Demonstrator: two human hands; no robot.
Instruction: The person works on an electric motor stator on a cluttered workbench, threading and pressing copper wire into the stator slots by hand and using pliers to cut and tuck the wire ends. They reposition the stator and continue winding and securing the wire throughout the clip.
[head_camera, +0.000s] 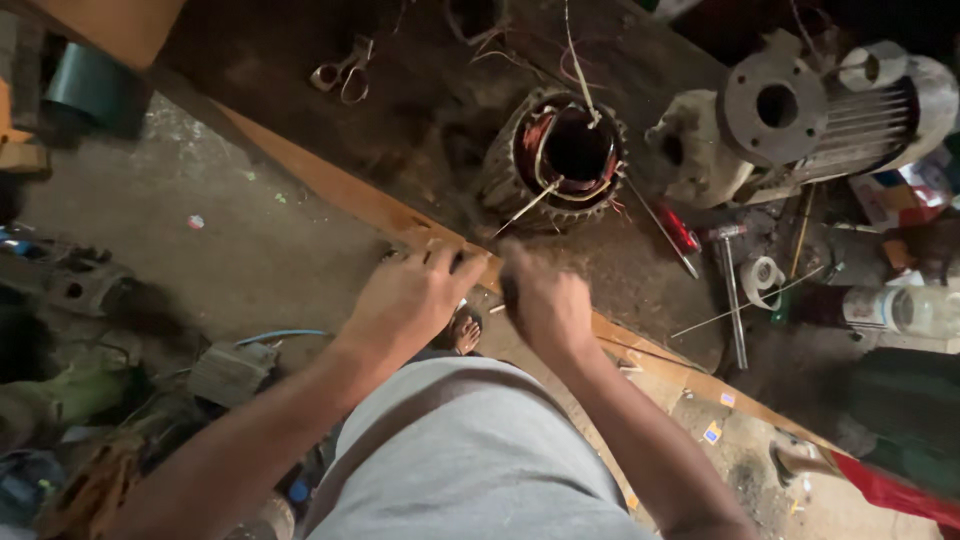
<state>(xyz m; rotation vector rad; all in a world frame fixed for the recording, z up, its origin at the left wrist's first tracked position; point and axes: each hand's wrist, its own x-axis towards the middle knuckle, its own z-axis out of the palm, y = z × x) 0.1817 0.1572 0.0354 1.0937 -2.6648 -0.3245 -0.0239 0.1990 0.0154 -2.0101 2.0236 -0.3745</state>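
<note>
Seemingly, from the head view, the step in hand is work at the near edge of the desk (330, 180), just short of the stator (560, 160) with its copper windings: the left hand (410, 300) lies on the wooden edge, fingers curled over it with no object visibly in its grip, while the right hand (545, 305) is blurred, closed as a fist on a thin dark tool (508, 290), perhaps. Judging by this, the next move calls for a steady left brace, with the stator just beyond both grips and the hammer (730, 290) off to the right.

My two bare forearms reaching forward and converging, left hand (410, 297) palm down with fingers curled loosely, right hand (546, 303) blurred, closed in a fist-like grip, knuckles up, both hands nearly side by side
</note>
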